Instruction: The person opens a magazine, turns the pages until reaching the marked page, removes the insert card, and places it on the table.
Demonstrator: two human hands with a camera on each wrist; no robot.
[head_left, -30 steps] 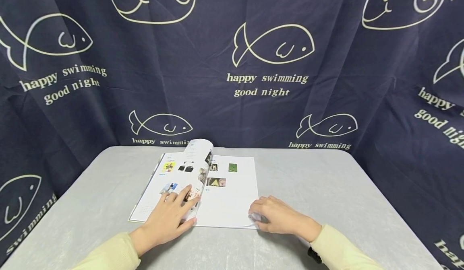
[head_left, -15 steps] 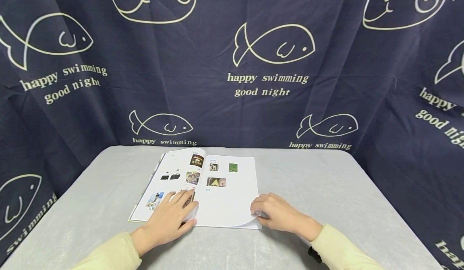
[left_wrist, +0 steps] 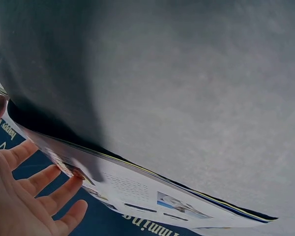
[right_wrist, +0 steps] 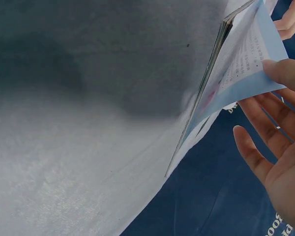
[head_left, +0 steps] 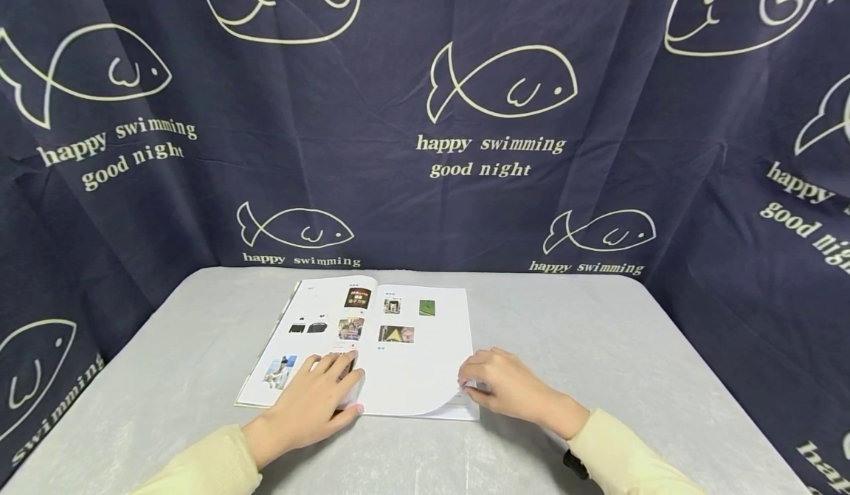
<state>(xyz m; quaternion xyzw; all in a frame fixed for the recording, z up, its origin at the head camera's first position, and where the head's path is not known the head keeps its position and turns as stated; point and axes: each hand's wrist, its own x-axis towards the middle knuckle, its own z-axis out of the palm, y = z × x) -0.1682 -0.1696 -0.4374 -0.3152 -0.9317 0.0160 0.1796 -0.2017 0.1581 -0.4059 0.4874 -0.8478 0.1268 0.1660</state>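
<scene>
An open magazine (head_left: 418, 377) with small photos on white pages lies on the table. My left hand (head_left: 308, 399) rests on its left page near the spine, fingers spread and fairly straight; in the left wrist view the fingertips (left_wrist: 76, 179) touch the printed page. At the lower right corner, my right hand (head_left: 501, 384) pinches a page corner between thumb and fingers and holds it lifted off the pages below. The right wrist view shows the underside of that page (right_wrist: 253, 73), with a light blue border and text, the thumb on it.
The grey table (head_left: 584, 333) extends around the magazine on all sides. A dark blue curtain (head_left: 372, 148) with fish drawings and lettering hangs behind and at both sides. A black band (head_left: 575, 467) shows at the right sleeve (head_left: 617, 454).
The curling left page has settled flat under the left hand. The right hand has pinched the lower right corner of the right page and raised it a little.
</scene>
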